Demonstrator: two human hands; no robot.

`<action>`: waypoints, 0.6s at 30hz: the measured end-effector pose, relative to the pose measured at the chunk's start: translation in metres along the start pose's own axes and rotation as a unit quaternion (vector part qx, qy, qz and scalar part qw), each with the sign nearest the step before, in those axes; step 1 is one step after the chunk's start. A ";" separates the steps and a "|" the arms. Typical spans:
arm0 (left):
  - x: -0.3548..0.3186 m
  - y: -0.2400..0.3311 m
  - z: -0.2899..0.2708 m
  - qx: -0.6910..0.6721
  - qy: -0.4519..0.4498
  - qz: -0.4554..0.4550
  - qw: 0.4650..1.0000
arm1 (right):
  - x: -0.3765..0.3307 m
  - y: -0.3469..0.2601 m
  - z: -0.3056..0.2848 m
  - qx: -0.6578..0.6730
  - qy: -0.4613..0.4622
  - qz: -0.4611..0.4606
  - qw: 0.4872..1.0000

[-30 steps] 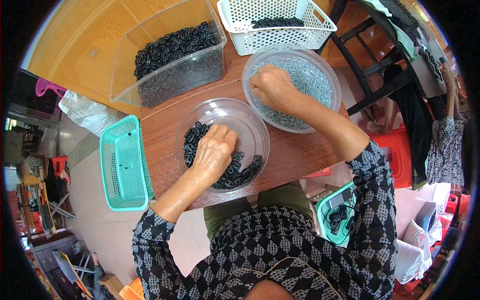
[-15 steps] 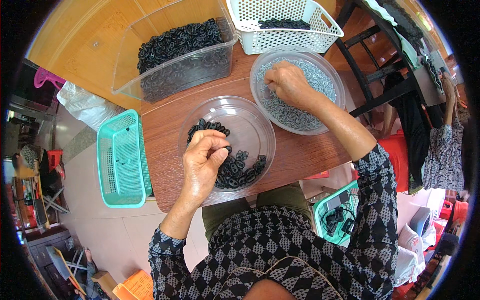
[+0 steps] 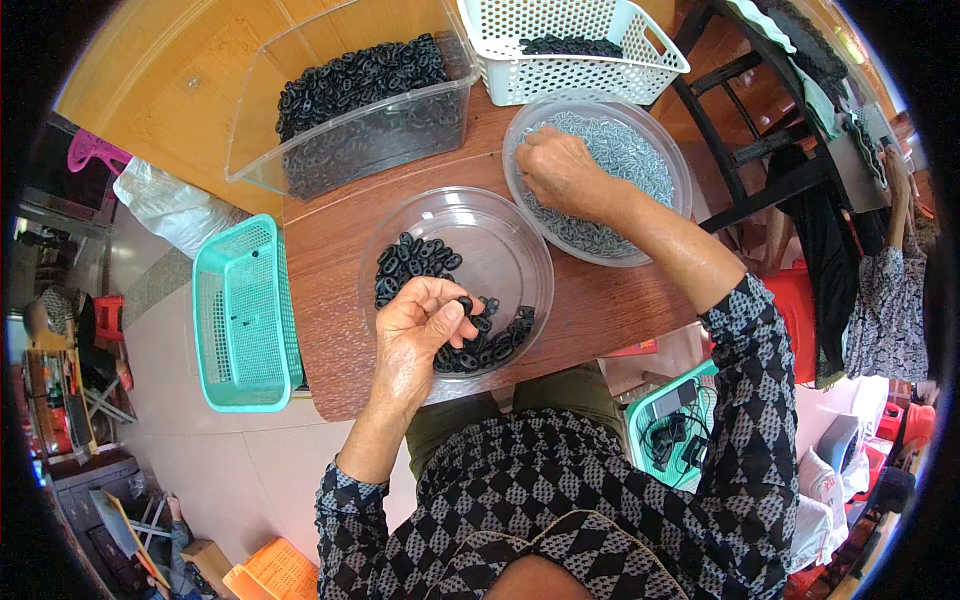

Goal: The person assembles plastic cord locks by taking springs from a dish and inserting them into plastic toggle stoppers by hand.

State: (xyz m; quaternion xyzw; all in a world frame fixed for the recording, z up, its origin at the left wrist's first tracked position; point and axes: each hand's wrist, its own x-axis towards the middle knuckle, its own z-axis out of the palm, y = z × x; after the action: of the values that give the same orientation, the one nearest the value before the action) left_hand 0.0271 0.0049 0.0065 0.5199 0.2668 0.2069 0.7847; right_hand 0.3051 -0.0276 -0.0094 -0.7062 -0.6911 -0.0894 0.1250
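My left hand (image 3: 418,330) hovers over a clear plastic bowl (image 3: 520,240) of small black ring-shaped parts (image 3: 415,262) and pinches one black ring (image 3: 465,303) between thumb and fingers. My right hand (image 3: 560,172) reaches into a second clear bowl (image 3: 678,170) filled with small silvery metal pieces (image 3: 630,150); its fingers are curled down into the pile, and what they hold is hidden. Both bowls stand on a small brown wooden table (image 3: 330,290).
A clear tub (image 3: 300,165) heaped with black rings and a white perforated basket (image 3: 580,45) stand at the table's far side. A teal basket (image 3: 240,315) hangs off the left edge, another teal bin (image 3: 665,420) sits low right. Another person (image 3: 890,290) stands at right.
My left hand has lifted out of the pile of black rings, turned palm up and now pinches one ring. My right hand stays in the bowl of metal pieces.
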 end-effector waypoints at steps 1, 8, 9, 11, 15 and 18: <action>0.000 0.000 0.000 0.000 0.001 0.000 1.000 | 0.000 0.000 -0.001 0.001 -0.001 -0.001 1.000; 0.000 -0.001 -0.003 -0.016 0.002 -0.008 1.000 | 0.006 0.007 0.005 -0.007 -0.042 -0.017 0.999; 0.000 -0.002 -0.004 -0.021 -0.003 -0.009 1.000 | 0.007 0.007 0.006 -0.020 -0.053 -0.027 0.998; 0.000 -0.003 -0.005 -0.019 0.001 -0.005 1.000 | 0.008 0.008 0.006 -0.020 -0.057 -0.026 0.998; 0.000 -0.004 -0.005 -0.032 0.015 -0.005 0.999 | 0.003 0.008 0.001 -0.020 -0.051 -0.013 0.998; -0.001 -0.005 -0.006 -0.031 0.019 0.001 0.999 | 0.000 0.011 -0.007 0.042 -0.046 0.024 0.998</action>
State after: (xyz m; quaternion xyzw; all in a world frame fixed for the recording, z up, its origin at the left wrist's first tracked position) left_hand 0.0223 0.0068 -0.0001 0.4919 0.2749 0.2260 0.7946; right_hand 0.3166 -0.0300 -0.0035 -0.7198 -0.6824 -0.0247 0.1250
